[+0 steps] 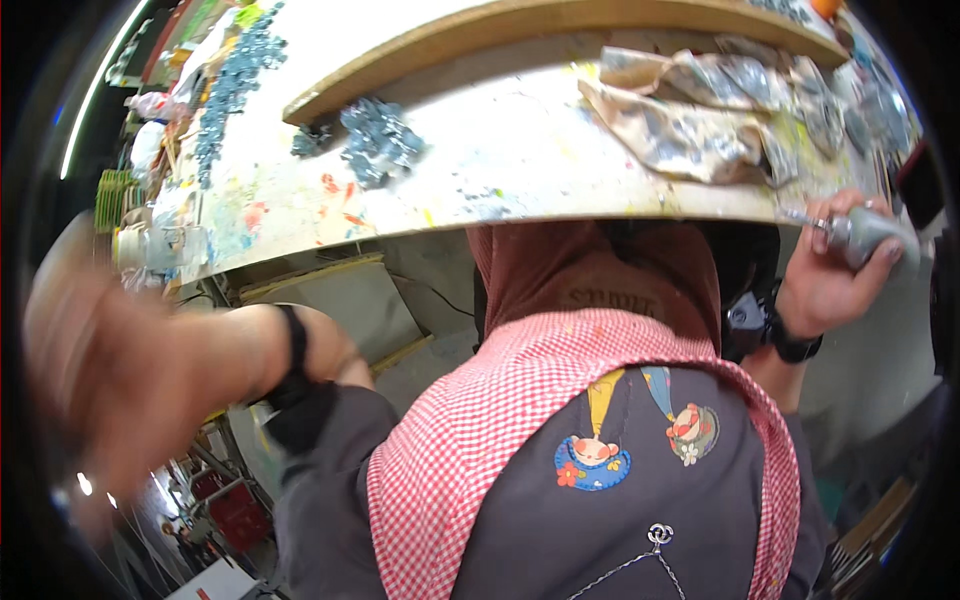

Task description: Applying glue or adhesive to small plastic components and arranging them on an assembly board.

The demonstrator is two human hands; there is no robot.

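Grey bottle, tip leftward, axis seemingly crosswise

Bright white tabletop, left one of the hands motion-blurred, dark fisheye corners

My L hand is badly blurred, fingers smeared together; can't tell if it's holding smth. My R hand hides pt of the bottle. Orange thing cut by top edge, kind unclear. Necklace runs off btm edge.
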